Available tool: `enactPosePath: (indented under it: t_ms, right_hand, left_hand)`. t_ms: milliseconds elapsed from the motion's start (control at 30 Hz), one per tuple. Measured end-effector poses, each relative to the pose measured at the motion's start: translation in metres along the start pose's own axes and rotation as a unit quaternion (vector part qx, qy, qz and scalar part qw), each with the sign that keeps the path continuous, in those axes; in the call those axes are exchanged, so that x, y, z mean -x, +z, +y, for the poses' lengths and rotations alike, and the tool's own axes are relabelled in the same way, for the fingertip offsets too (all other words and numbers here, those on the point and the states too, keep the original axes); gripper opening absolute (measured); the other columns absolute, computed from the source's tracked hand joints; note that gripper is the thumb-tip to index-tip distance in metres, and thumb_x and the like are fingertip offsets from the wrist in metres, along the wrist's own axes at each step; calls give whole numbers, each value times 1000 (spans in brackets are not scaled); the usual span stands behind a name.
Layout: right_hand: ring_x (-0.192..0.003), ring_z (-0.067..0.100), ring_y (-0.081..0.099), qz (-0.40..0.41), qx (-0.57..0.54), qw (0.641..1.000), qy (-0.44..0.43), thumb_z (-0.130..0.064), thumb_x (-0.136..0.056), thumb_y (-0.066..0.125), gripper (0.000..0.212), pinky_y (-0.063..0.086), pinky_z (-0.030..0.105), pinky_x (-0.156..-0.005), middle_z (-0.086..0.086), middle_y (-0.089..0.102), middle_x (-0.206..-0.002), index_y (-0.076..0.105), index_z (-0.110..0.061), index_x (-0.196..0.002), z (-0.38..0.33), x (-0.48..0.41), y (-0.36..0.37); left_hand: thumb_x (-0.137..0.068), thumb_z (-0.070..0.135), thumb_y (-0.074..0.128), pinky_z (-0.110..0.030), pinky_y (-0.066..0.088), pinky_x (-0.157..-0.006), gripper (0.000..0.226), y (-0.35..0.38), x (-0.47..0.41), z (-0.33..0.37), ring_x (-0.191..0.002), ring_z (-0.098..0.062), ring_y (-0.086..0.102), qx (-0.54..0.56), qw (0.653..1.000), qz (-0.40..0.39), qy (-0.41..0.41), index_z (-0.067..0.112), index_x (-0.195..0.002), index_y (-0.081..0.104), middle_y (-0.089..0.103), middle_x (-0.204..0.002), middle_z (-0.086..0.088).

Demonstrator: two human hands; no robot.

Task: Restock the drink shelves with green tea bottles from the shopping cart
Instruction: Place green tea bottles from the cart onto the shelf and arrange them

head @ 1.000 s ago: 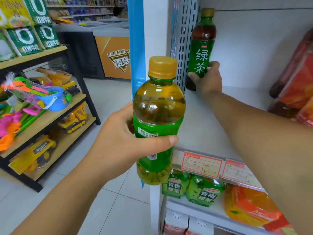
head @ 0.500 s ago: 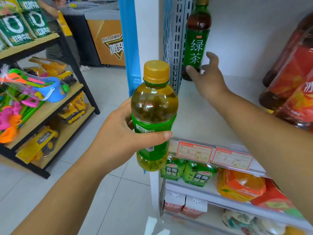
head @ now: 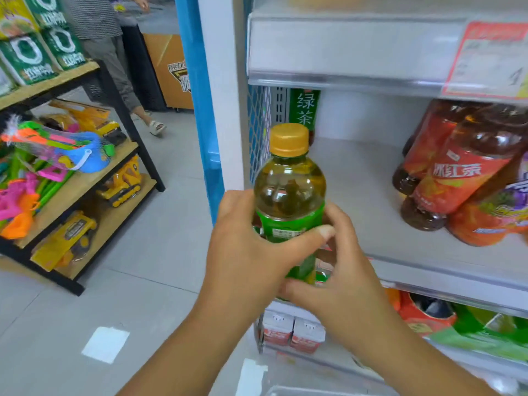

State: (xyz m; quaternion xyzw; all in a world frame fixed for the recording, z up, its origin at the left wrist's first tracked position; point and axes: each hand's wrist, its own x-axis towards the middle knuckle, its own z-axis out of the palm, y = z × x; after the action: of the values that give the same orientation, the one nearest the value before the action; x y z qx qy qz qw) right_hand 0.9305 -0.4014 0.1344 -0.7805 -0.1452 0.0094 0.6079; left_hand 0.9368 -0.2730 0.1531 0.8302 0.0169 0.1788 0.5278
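1. Two bare forearms rise from the bottom edge and meet in the middle of the view.
2. The left hand (head: 248,247) grips the green tea bottle (head: 289,195) around its green label, with the thumb lying across the front.
3. The right hand (head: 343,278) holds the same bottle from the right and lower down. Its fingers curl round the side and its thumb is tucked beneath.
4. The bottle is upright, with a gold cap (head: 289,140) and pale amber tea. It is held in the air just in front of the left front corner of a white shelf (head: 368,201), not resting on it.
5. Below the hands, a lower shelf holds small red and white cartons (head: 291,332), with orange and green packs to their right.
6. On the right side of the white shelf, red-labelled iced tea bottles (head: 457,172) lean together, tilted.
7. At the shelf's back left corner stands a second green tea bottle (head: 304,110), well apart from the red ones. Only its green label shows, because the upper shelf hides its top.
8. A red and white price tag (head: 485,58) is clipped to the front edge of the upper shelf, on the right.
9. Across the tiled aisle on the left, a wooden toy rack (head: 85,184) holds bright plastic toys and yellow diggers.
10. Farthest back, a person in a striped top (head: 97,21) stands beside an orange-fronted freezer (head: 171,70).
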Motion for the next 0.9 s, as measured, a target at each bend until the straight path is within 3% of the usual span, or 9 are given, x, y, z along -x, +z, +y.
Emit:
enactPosePath:
  t_ms: [67, 133, 167, 300, 433, 533, 667, 800, 900]
  right_hand:
    - [-95, -4, 63, 55, 8, 998, -17, -30, -57, 84, 73, 52, 18, -70, -23, 63, -109, 43, -54, -113, 4, -9, -8]
    - [-95, -1, 64, 82, 16, 996, -38, -24, -61, 86, 68, 52, 20, -72, -23, 65, -106, 47, -48, -112, 7, -17, -19]
    - [-97, 0, 64, 87, 23, 995, -48, -22, -62, 87, 68, 52, 20, -76, -22, 65, -106, 49, -44, -114, 7, -22, -23]
    - [-98, -3, 62, 121, 55, 987, -95, -20, -63, 88, 66, 49, 14, -84, -19, 67, -104, 51, -33, -115, 7, -46, -37]
    - [-101, -9, 57, 114, 99, 985, -89, -21, -66, 86, 70, 46, 12, -89, -25, 61, -107, 45, -38, -120, 22, -73, -48]
    - [-102, -13, 54, 118, 95, 987, -57, -24, -68, 84, 73, 44, 6, -85, -23, 59, -113, 44, -31, -129, 34, -90, -53]
    - [-111, -1, 54, 151, 89, 984, -42, -28, -68, 84, 75, 44, 19, -96, -18, 54, -118, 35, -28, -125, 44, -108, -53]
    - [-107, -9, 50, 164, 100, 980, -47, -27, -69, 84, 74, 40, 3, -88, -27, 47, -113, 32, -33, -120, 54, -107, -45]
    - [-104, -3, 48, 192, 148, 969, -48, -36, -66, 84, 76, 44, 12, -83, -15, 43, -117, 35, -37, -124, 60, -105, -44]
  left_hand:
    - [-48, 67, 74, -12, 49, -78, 53, 7, 0, 5, -96, 8, 57, 10, 998, -54, 29, 45, -93, 60, 52, -99, 18]
    - [-58, 65, 69, -7, 45, -86, 53, 5, -5, 3, -107, 6, 55, 38, 992, -88, 80, 44, -107, 63, 52, -106, 21]
    - [-66, 63, 65, -8, 44, -89, 54, 2, -9, -2, -111, 4, 54, 36, 992, -67, 104, 40, -115, 63, 52, -110, 21]
    - [-86, 48, 58, -26, 45, -100, 55, -2, -33, -34, -116, -1, 47, -30, 979, 137, 146, 23, -134, 50, 43, -114, 16]
    - [-91, 24, 65, -37, 46, -98, 56, 2, -54, -53, -116, -13, 43, -82, 959, 195, 189, 9, -140, 42, 38, -120, 5]
    - [-94, 27, 61, -43, 45, -98, 59, -1, -67, -58, -120, -22, 43, -94, 949, 227, 199, 6, -143, 38, 47, -129, -9]
    - [-95, 25, 58, -34, 42, -105, 61, 1, -77, -66, -128, -12, 43, -87, 961, 177, 194, 10, -149, 32, 47, -142, -2]
    - [-95, 23, 59, -37, 36, -113, 75, 9, -83, -78, -141, -11, 36, -43, 973, 124, 188, 15, -155, 16, 32, -158, 4]
    - [-96, 16, 55, -24, 33, -111, 72, 14, -89, -83, -139, -14, 37, -46, 968, 129, 211, 11, -155, 12, 31, -158, -3]
